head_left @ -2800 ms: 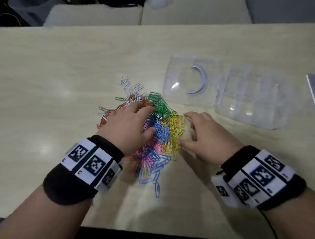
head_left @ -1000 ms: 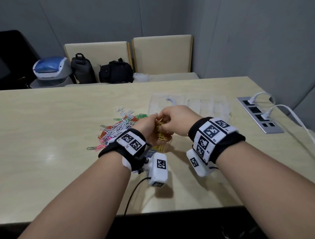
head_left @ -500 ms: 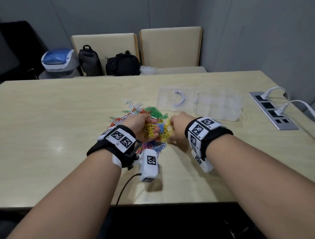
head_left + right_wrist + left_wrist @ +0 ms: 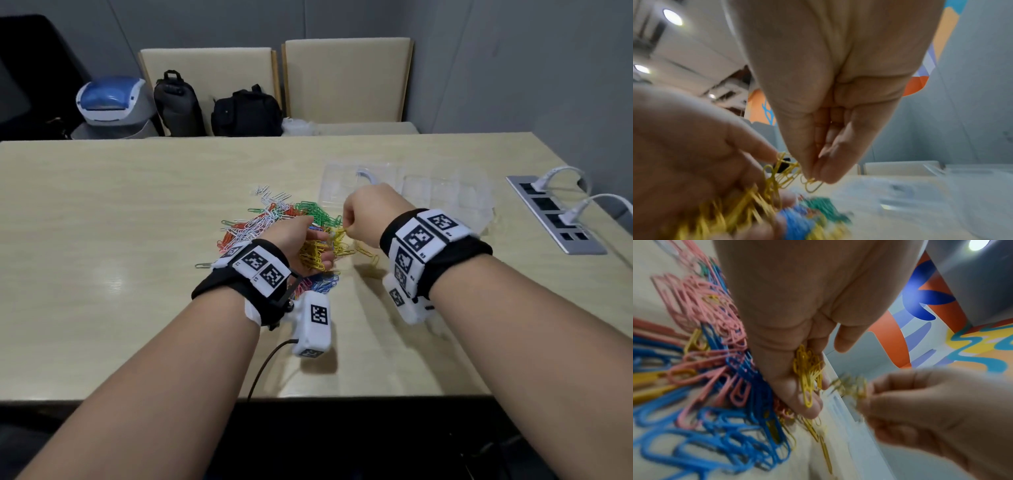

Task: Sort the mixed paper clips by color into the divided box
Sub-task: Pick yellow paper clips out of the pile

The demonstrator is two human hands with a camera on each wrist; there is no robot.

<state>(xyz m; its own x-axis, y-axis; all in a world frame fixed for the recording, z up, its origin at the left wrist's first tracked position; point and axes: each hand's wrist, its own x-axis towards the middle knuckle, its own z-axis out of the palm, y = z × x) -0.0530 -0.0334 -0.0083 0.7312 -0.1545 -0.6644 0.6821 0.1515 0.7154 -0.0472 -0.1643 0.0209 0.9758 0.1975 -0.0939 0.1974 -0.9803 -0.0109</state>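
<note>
A mixed pile of paper clips (image 4: 274,219) lies mid-table: white, orange, green, blue, pink, yellow. My left hand (image 4: 301,245) is cupped palm-up over the pile and holds a bunch of yellow clips (image 4: 313,255) (image 4: 807,369). My right hand (image 4: 366,214) hovers just right of it, thumb and fingers pinching a few yellow clips (image 4: 809,183) that hang together with the bunch. The clear divided box (image 4: 448,195) lies behind the right hand, its open lid (image 4: 339,181) to the left. Blue clips (image 4: 715,443) and pink clips (image 4: 701,293) lie under the left hand.
A few loose yellow clips (image 4: 364,253) lie on the table under the right wrist. A power strip (image 4: 555,212) with white plugs is set into the table at the right. Two chairs (image 4: 346,78) with black bags (image 4: 246,113) stand behind the table.
The right hand has risen from the pile and pulls up yellow clips in a pinch. The left hand stays cupped with its yellow bunch. The head view has tilted slightly.
</note>
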